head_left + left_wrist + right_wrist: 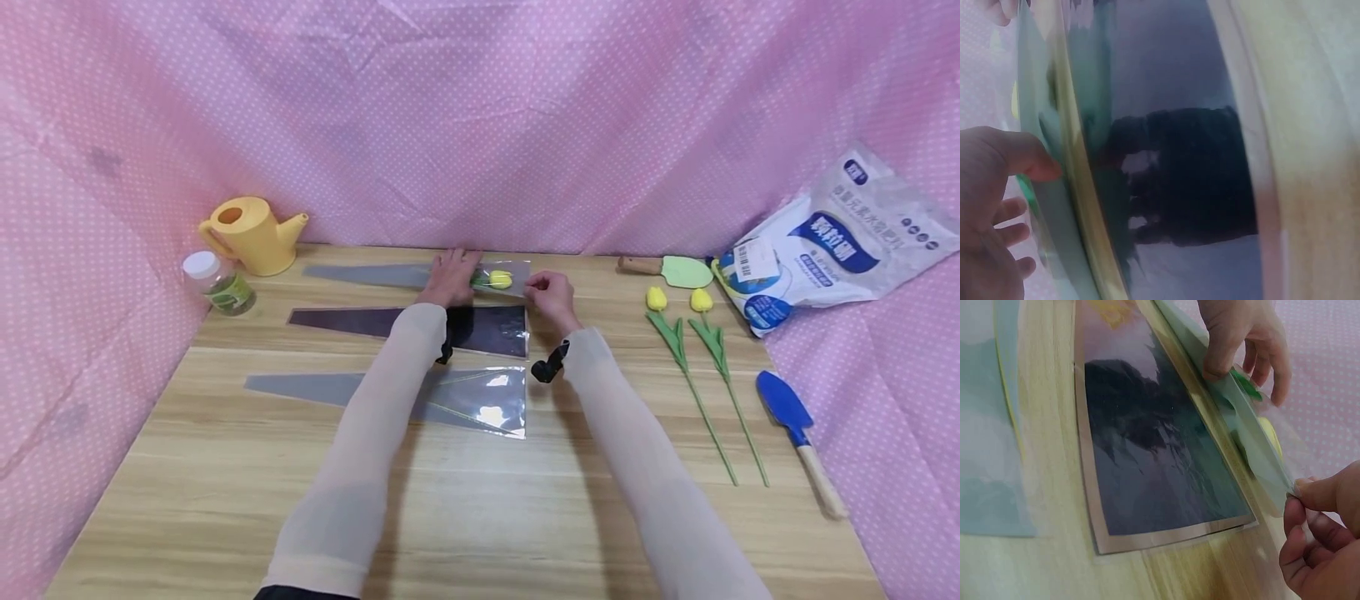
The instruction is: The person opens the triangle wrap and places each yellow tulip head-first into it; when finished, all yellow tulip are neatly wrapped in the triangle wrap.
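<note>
A tapered clear-and-grey flower sleeve (375,273) lies at the table's back, with a yellow tulip (500,279) inside its wide end. My left hand (452,275) lies across this sleeve just left of the bloom; its thumb rests on the near edge and its curved fingers reach over the far side. In the right wrist view, the thumb and fingertips of my right hand (1322,528) pinch the near corner of the sleeve's wide mouth. The near edge stands slightly raised there. A dark sleeve (491,329) and another clear grey sleeve (472,400) lie in front.
Two yellow tulips (678,358) lie to the right, beside a blue trowel (783,404) and a green trowel (686,272). A white printed bag (832,242) leans at the back right. At the back left stand a yellow watering can (258,237) and a white-capped jar (228,292).
</note>
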A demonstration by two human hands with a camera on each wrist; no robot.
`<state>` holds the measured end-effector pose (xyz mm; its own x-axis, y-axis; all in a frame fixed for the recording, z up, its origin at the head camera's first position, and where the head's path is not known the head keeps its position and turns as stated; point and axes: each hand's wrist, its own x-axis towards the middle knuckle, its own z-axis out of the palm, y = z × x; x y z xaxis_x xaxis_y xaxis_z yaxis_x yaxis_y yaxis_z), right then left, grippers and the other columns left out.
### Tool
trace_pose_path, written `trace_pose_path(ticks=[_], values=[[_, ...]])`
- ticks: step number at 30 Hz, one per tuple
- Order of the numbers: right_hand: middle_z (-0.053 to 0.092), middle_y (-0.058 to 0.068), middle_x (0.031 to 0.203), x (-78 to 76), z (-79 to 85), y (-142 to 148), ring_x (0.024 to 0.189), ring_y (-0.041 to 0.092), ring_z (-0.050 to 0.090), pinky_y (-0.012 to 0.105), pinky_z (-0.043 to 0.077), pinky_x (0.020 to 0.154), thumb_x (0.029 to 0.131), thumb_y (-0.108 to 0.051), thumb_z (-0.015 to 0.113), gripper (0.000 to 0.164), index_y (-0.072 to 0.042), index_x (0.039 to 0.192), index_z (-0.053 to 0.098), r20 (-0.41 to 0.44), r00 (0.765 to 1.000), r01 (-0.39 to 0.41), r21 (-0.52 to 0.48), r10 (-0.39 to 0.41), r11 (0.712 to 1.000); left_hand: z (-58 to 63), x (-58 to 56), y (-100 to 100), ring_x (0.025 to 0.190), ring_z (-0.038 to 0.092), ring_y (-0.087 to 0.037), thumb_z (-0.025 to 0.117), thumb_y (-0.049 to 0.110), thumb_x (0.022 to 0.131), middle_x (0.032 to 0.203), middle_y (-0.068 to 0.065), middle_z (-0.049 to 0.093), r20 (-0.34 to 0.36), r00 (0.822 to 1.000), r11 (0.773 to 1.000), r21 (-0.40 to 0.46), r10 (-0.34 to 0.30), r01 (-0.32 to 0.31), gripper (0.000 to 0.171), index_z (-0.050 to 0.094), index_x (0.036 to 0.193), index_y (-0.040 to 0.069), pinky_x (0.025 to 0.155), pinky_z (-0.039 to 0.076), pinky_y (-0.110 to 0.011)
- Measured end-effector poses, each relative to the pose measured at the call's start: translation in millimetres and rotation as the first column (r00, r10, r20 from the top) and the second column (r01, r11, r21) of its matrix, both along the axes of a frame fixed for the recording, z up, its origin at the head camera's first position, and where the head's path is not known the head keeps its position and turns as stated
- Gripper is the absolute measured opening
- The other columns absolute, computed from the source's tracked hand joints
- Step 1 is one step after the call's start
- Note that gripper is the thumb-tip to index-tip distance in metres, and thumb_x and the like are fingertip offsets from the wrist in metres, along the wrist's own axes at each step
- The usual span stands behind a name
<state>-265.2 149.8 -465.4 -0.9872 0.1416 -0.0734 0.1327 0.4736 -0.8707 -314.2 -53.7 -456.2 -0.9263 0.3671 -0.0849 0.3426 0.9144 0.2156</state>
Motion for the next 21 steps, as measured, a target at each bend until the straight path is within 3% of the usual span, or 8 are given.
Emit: trace_pose_path(ticks=[9, 14, 18, 21], values=[[0.07, 0.017, 0.099, -6.1, -5.0, 2, 0.089, 0.024, 0.061, 0.034, 0.051, 0.086, 0.085, -0.004, 0.062, 0.016, -0.001, 0.098, 0.072, -0.045, 0.999, 0.021, 0.102, -0.016, 0.995, -3.0, 4.6, -6, 0.142, 0.031, -0.035, 0.067, 0.024, 0.084, 0.152, -0.015, 0.035, 0.046, 0.999, 1.0, -0.016, 0.023, -0.022, 0.069, 0.038, 0.146, 0.023, 0.116, 0.028, -0.057], [0.071, 0.018, 0.097, -7.3, -7.8, 1, 0.093, 0.028, 0.062, 0.04, 0.051, 0.094, 0.084, -0.003, 0.062, 0.016, -0.002, 0.096, 0.072, -0.054, 0.998, 0.036, 0.146, -0.028, 0.989, 0.3, 9.5, -14, 0.152, 0.011, -0.034, 0.05, 0.036, 0.093, 0.162, -0.014, 0.015, 0.164, 0.986, 1.0, -0.005, -0.016, 0.017, 0.07, 0.02, 0.155, 0.023, 0.12, 0.014, -0.06], [0.071, 0.017, 0.099, -8.8, -8.7, -1, 0.094, 0.028, 0.062, 0.04, 0.05, 0.094, 0.086, -0.005, 0.063, 0.015, -0.002, 0.097, 0.072, -0.029, 1.0, 0.014, 0.165, -0.009, 0.986, 0.9, 12.4, -20, 0.153, -0.007, -0.03, 0.035, 0.039, 0.095, 0.165, -0.009, -0.005, 0.286, 0.958, 0.998, 0.054, -0.007, -0.009, 0.07, 0.005, 0.157, 0.024, 0.122, 0.0, -0.059], [0.071, 0.016, 0.101, -11.2, -8.7, -2, 0.095, 0.028, 0.062, 0.04, 0.05, 0.092, 0.088, -0.01, 0.063, 0.017, -0.003, 0.101, 0.072, 0.0, 1.0, -0.023, 0.173, 0.023, 0.985, 0.9, 12.6, -23, 0.153, -0.011, -0.028, 0.032, 0.037, 0.095, 0.165, -0.008, -0.01, 0.313, 0.95, 0.997, 0.074, 0.006, -0.031, 0.07, 0.002, 0.157, 0.026, 0.122, -0.004, -0.058]])
